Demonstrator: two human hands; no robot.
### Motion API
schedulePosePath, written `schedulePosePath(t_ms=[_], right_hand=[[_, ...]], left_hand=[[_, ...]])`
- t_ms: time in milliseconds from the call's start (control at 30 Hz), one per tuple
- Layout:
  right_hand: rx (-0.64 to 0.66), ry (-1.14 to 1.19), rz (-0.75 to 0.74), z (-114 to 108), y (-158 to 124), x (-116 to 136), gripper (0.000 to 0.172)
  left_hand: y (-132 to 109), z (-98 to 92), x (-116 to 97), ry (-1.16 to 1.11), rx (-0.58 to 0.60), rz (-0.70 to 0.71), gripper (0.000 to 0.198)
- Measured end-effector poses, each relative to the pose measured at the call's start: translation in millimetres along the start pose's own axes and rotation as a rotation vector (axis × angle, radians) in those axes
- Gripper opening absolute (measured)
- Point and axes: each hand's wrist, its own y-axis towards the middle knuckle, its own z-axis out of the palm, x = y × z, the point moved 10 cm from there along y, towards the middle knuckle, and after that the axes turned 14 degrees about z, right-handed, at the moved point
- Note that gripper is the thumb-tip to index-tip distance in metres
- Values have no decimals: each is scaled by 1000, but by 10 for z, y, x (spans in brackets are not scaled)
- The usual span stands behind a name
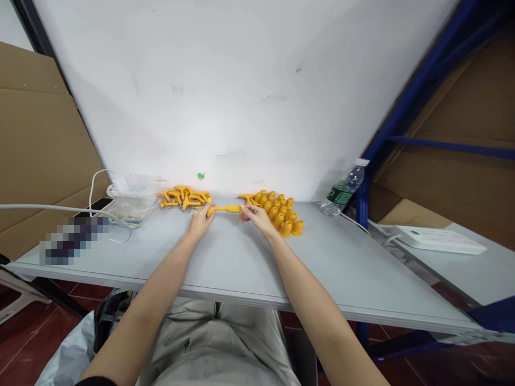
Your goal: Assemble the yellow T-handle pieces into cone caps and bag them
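The left hand (200, 221) grips one end of a yellow rod (221, 208) and the right hand (257, 219) pinches the other, so it spans level between them, probably for steady control. Just beyond the left hand, yellow handles (185, 195) lie heaped on the table (237, 262). Beside the right, yellow cones (278, 220) stand in close rows, wide ends down, likely for stability and easy reach.
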Motion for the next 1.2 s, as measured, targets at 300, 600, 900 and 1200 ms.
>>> schedulePosePath(t_ms=[300, 600, 900, 1200], right_hand=[[67, -46, 42, 34, -13, -35, 57], [54, -2, 19, 20, -72, 64, 55], [-48, -15, 62, 15, -102, 98, 53], [-2, -106, 92, 35, -81, 55, 51]], left_hand=[[-9, 16, 54, -13, -5, -64, 24], [22, 16, -82, 2, 9, 38, 25], [18, 12, -107, 9, -1, 47, 24], [17, 11, -21, -25, 1, -35, 26]])
